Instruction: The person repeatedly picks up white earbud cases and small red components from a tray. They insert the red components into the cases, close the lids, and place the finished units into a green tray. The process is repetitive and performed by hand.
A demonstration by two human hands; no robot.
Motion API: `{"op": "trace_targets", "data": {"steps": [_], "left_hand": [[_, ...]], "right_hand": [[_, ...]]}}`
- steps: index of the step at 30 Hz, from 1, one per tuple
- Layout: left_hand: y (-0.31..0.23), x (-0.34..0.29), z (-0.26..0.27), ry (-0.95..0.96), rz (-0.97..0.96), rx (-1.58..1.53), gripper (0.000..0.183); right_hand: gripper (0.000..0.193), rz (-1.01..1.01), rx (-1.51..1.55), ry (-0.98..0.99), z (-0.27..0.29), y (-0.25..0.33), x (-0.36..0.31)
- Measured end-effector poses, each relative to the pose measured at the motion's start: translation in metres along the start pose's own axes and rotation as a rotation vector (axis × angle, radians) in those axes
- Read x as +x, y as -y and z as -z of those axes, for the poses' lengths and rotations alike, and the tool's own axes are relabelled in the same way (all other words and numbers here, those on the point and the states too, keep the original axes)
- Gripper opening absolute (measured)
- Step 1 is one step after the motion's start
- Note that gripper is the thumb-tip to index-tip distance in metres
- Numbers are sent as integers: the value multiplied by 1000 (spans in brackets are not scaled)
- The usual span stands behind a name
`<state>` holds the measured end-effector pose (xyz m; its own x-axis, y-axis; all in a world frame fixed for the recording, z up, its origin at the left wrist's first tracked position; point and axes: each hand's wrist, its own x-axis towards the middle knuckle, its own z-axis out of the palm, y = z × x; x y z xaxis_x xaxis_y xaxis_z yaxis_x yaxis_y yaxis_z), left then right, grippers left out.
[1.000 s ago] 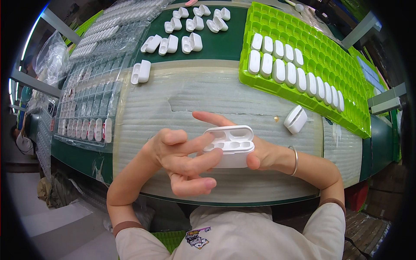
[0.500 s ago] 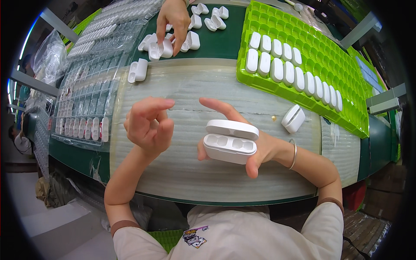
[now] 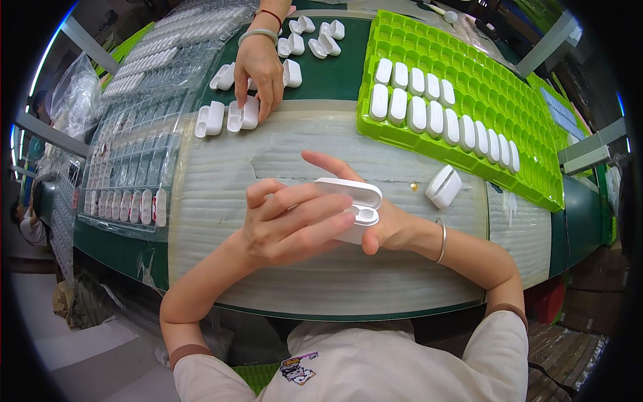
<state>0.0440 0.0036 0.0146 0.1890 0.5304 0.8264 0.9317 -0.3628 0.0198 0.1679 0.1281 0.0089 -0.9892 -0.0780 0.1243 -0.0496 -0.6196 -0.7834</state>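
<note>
A white earbud charging case [image 3: 365, 195] with its lid raised rests in my right hand [image 3: 396, 229], gripped between thumb and fingers. Fingers of my left hand [image 3: 288, 224] stretch across the left part of the case, hiding part of its two wells. They lie over the opening and appear to touch it. To the right, another white case [image 3: 444, 186] with its lid partly raised lies on the foam-covered mat [image 3: 268, 157], beside a tiny gold-coloured bit [image 3: 414, 187].
At the far side, another person's hand [image 3: 260, 67] grips an open case [image 3: 244, 115], beside another open case [image 3: 209, 119]. Several more stand behind. A green tray [image 3: 469, 74] at the right back holds several closed cases. Clear plastic trays [image 3: 127, 167] with small parts lie at left.
My left hand has moved right, from beside the case onto it. The case has shifted slightly and tilted in my right hand. The other person's hand has brought a case nearer.
</note>
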Motion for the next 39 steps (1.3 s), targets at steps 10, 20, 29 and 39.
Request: {"op": "trace_targets", "data": {"steps": [10, 20, 29, 39], "left_hand": [[-18, 14, 14, 228, 256, -94, 62], [-11, 14, 17, 20, 572, -985, 51], [15, -10, 26, -204, 504, -1007, 32], [11, 1, 4, -34, 121, 185, 42]], "right_hand": [[86, 230, -888, -234, 3, 14, 1], [76, 383, -960, -135, 9, 9, 3], [81, 374, -394, 48, 9, 2, 3], [89, 151, -153, -53, 2, 13, 1]]}}
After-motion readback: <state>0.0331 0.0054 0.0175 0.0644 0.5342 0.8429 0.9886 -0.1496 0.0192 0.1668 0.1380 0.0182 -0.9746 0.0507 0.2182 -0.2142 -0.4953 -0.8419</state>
